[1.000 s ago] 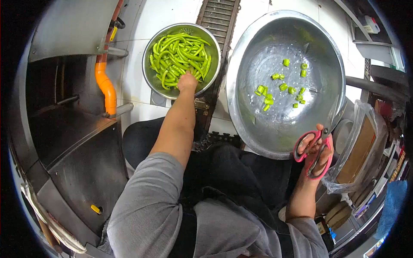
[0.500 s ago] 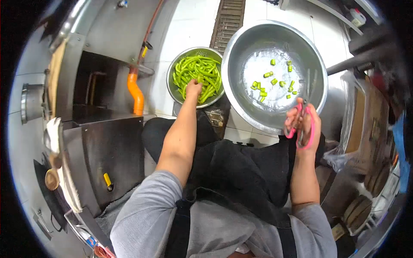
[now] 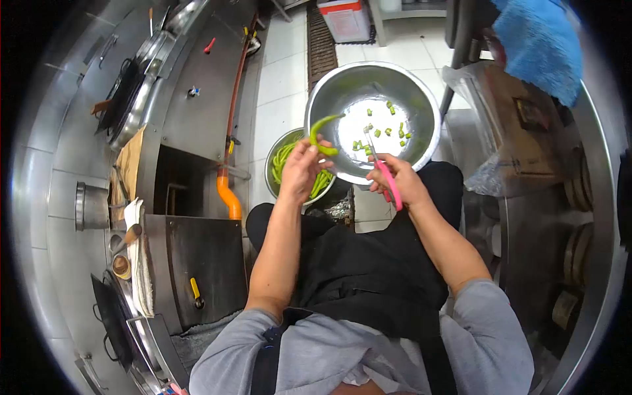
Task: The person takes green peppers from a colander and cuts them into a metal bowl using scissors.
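Observation:
My left hand (image 3: 300, 170) is closed on a long, curved green chili pepper (image 3: 316, 130), raised at the left rim of a large metal bowl (image 3: 430, 105). In my right hand (image 3: 407, 184) is a pair of scissors with pink handles (image 3: 390, 183), its blades pointing up over the bowl's near side. Short cut pieces of green pepper (image 3: 389, 131) lie scattered on the bowl's bottom. Below my left hand stands a smaller metal colander (image 3: 269, 176) holding many whole green peppers (image 3: 282, 158), partly hidden by that hand.
Steel kitchen counters with an orange pipe (image 3: 228, 197) run along the left. A floor drain grate (image 3: 322, 59) lies beyond the bowls. To the right are a plastic-wrapped cardboard box (image 3: 520, 131) and a blue cloth (image 3: 541, 49). A white container (image 3: 345, 23) stands at the far end.
My left hand has come up out of the colander with one pepper and moved toward the large bowl. My right hand has brought the scissors left, closer to it. The view has shifted.

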`<control>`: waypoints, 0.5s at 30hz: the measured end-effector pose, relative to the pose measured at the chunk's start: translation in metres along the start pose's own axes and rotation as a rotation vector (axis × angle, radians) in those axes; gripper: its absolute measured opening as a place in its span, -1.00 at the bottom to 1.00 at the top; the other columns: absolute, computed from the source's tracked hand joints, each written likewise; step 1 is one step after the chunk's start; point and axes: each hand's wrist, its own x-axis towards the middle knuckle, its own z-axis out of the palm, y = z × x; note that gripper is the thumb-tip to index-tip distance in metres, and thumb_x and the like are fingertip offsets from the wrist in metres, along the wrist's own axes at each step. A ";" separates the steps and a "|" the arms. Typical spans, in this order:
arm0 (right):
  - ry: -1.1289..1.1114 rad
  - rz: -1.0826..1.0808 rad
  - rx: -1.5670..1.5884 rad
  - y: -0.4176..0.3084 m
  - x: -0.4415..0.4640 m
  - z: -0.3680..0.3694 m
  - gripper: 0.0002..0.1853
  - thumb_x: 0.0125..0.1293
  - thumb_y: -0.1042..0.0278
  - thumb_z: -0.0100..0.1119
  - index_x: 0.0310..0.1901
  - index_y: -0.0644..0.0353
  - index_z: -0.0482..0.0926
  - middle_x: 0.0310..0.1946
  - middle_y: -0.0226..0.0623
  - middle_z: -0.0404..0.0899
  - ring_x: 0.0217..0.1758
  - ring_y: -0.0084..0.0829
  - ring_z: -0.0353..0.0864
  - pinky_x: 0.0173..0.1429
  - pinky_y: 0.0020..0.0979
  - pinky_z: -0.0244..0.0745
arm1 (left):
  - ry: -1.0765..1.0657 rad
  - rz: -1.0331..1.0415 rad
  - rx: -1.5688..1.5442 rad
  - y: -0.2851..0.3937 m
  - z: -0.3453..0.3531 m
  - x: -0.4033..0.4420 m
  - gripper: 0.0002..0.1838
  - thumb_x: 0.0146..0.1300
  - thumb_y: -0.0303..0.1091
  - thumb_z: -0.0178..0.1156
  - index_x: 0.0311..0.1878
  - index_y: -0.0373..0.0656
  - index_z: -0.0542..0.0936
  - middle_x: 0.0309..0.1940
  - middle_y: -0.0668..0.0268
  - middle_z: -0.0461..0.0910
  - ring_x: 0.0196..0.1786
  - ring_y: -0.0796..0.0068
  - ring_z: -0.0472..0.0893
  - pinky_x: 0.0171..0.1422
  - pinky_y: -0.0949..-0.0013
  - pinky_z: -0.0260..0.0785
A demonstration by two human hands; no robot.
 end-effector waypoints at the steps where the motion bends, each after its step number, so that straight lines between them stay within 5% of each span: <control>1: -0.002 0.001 -0.015 0.001 0.000 0.000 -0.48 0.18 0.22 0.37 0.12 0.28 0.48 -0.34 -0.28 0.64 -0.48 -0.56 0.61 -0.41 -0.57 0.46 | -0.011 -0.029 0.001 -0.005 0.011 -0.001 -0.69 0.41 -0.33 0.03 0.17 -0.16 0.41 -0.02 0.22 0.54 0.02 0.34 0.58 0.03 0.28 0.48; 15: -0.003 0.019 -0.025 0.003 0.001 -0.004 -0.42 0.17 0.15 0.40 0.12 0.33 0.46 -0.37 -0.21 0.64 -0.53 -0.55 0.60 -0.46 -0.56 0.46 | -0.017 -0.012 0.002 -0.026 0.046 0.004 -0.68 0.41 -0.29 0.05 0.16 -0.16 0.38 0.00 0.26 0.52 0.06 0.41 0.54 0.03 0.31 0.44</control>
